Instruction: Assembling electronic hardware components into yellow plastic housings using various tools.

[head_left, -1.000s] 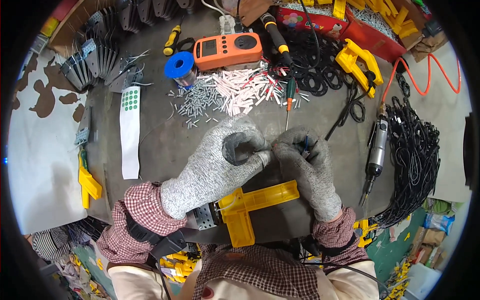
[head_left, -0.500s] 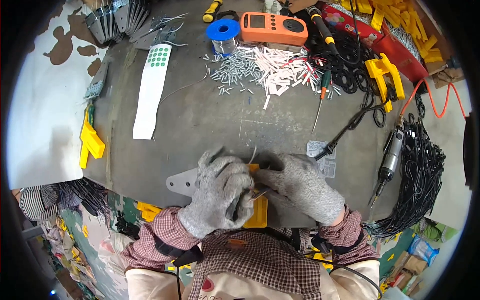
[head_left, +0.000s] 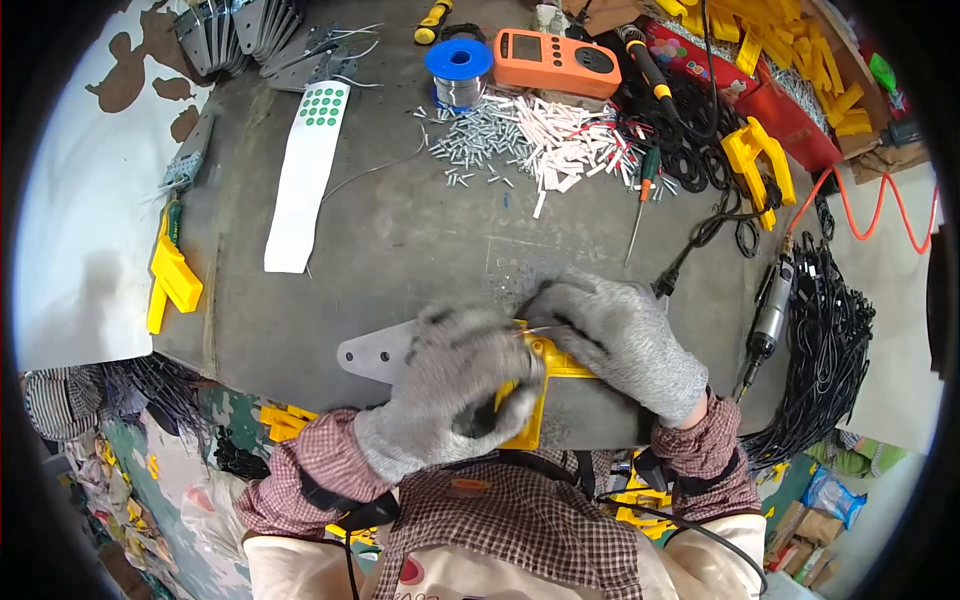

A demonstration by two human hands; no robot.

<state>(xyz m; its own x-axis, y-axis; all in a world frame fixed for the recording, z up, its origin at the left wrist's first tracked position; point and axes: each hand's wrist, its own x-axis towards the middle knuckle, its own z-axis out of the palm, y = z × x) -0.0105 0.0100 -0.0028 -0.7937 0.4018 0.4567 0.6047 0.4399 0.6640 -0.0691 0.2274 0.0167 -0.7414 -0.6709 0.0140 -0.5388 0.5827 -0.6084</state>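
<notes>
A yellow plastic housing (head_left: 530,425) lies at the table's near edge, partly hidden under my hands. My left hand (head_left: 455,375), in a grey knit glove and blurred by motion, curls over its left side. Thumb and fingers bend toward each other there, but what they hold is hidden. On the right, my right hand (head_left: 630,345) has its gloved fingers closed at the housing's upper part. A thin wire (head_left: 543,328) runs between the hands and into the right fingers. A grey metal plate (head_left: 375,353) with two holes sticks out beneath my left hand.
Farther back are a solder spool (head_left: 459,75), an orange meter (head_left: 555,62), loose screws (head_left: 468,138) and white sleeves (head_left: 570,140). A screwdriver (head_left: 643,200) lies right of them. A sticker strip (head_left: 305,190) lies left. At right are an air driver (head_left: 770,315) and black cables (head_left: 835,340).
My right hand has moved slightly right and up, uncovering more of the yellow housing. My left hand has shifted right over it. The thin wire now shows stretched between the hands.
</notes>
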